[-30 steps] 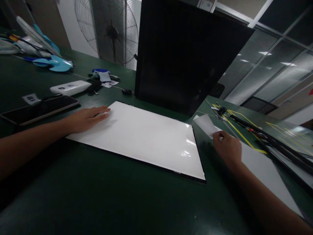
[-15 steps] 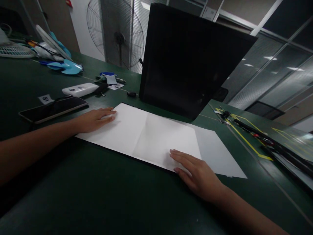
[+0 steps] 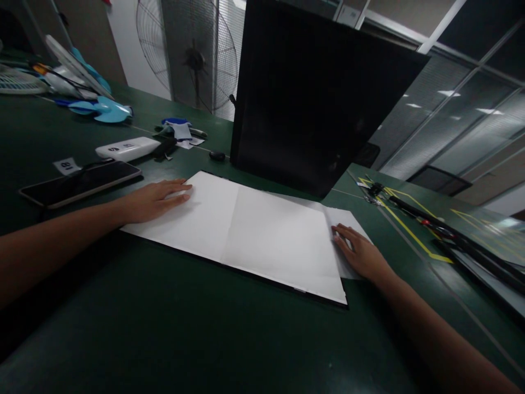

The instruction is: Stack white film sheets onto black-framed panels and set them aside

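Note:
A wide white spread with a middle crease and a dark lower border (image 3: 262, 235) lies flat on the green table, looking like an open booklet. My left hand (image 3: 153, 201) rests palm down on its left side, fingers stretched out and holding nothing. At the opposite end, my right hand (image 3: 356, 249) lies over the right edge with its fingers extended and slightly bent. Under that hand, a loose white sheet (image 3: 342, 216) sticks out past the spread's right edge. Part of this sheet is hidden by the hand.
Beyond the spread stands a large black monitor-like panel (image 3: 320, 98). At left lie a phone (image 3: 82, 183), a white remote-like device (image 3: 127, 148) and blue fan blades (image 3: 109, 109). Black rods (image 3: 447, 230) and yellow tape (image 3: 410, 235) are at right. A small black object (image 3: 217, 156) sits near the panel.
My right hand has moved right and farther away, from the spread's near edge to its right edge. Less of the loose sheet shows now. My left hand stays in place.

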Action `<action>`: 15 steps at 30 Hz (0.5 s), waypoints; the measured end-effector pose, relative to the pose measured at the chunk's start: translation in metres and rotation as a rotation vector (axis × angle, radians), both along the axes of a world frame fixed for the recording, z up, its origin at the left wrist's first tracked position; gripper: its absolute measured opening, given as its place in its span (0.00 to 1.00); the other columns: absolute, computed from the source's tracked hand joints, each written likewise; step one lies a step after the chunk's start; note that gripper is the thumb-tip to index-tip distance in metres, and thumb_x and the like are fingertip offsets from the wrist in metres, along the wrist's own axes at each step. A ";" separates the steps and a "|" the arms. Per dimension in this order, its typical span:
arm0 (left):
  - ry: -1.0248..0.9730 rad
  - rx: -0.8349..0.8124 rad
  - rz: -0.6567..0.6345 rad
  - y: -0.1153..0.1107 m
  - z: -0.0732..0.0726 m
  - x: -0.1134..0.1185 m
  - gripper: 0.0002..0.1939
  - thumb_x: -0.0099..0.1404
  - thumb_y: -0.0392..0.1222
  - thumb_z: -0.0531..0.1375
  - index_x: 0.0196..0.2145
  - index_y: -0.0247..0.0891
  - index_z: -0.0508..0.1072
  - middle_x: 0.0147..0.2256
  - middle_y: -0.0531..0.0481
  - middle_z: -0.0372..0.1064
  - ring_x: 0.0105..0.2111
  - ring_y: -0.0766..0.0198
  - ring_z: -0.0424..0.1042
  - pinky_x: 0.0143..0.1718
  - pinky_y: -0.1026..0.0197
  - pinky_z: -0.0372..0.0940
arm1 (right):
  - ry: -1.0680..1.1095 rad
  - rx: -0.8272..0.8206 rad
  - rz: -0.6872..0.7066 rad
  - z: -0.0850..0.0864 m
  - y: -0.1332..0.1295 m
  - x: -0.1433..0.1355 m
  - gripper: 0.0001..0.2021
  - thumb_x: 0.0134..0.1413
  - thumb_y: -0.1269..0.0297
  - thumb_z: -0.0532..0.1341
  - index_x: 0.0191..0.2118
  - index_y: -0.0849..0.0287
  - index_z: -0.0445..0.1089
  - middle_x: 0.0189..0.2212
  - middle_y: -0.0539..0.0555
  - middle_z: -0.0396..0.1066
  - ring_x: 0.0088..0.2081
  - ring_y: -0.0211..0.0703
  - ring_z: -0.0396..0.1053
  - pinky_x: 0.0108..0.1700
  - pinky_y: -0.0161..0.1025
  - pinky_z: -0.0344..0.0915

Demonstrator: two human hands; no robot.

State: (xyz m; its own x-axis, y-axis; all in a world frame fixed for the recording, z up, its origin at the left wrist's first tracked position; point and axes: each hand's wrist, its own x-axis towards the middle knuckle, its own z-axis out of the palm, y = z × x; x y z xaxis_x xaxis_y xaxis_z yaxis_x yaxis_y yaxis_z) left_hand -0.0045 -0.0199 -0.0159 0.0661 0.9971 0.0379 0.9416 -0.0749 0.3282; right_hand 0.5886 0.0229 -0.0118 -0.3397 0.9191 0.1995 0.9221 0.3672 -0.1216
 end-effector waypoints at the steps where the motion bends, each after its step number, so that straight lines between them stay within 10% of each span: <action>1: -0.004 -0.001 0.002 0.000 0.000 0.000 0.41 0.73 0.67 0.42 0.72 0.39 0.60 0.75 0.42 0.49 0.73 0.47 0.53 0.72 0.44 0.45 | -0.021 -0.008 -0.010 -0.001 -0.001 -0.001 0.30 0.72 0.45 0.48 0.67 0.57 0.69 0.68 0.58 0.63 0.70 0.57 0.59 0.72 0.60 0.56; 15: -0.026 0.017 -0.013 -0.001 0.000 0.001 0.40 0.74 0.66 0.41 0.72 0.40 0.61 0.74 0.42 0.52 0.72 0.46 0.54 0.72 0.42 0.47 | 0.014 0.044 0.271 0.013 -0.037 -0.041 0.25 0.73 0.47 0.51 0.64 0.52 0.72 0.64 0.53 0.68 0.65 0.55 0.65 0.67 0.62 0.61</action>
